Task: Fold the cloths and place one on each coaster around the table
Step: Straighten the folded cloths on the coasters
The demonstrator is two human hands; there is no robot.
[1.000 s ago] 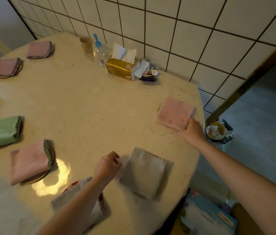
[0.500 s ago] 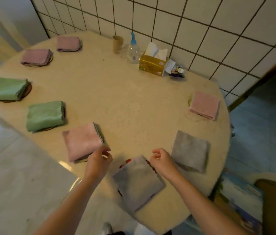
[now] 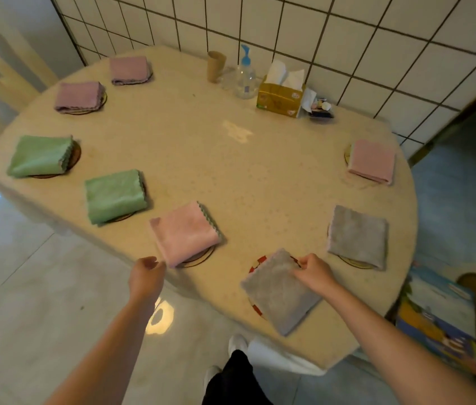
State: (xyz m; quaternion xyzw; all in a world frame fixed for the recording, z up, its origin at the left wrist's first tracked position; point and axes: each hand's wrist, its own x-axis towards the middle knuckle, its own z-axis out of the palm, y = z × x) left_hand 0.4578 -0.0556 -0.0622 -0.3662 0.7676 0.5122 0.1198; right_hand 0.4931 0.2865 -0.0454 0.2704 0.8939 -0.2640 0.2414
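Near grey cloth (image 3: 279, 290) lies folded on red-white coaster (image 3: 257, 263) at table (image 3: 245, 171) front edge; coaster mostly hidden. Vs 0.5 s ago: right hand (image 3: 314, 273) now on cloth's far corner, fingers curled, pinching it; left hand (image 3: 144, 273) has pulled off the table, loosely curled, holding nothing, just beside pink cloth (image 3: 185, 232). Other cloths unchanged. Tissue box (image 3: 279, 97) print too blurred to read; poster (image 3: 438, 317) at right partly cut off.
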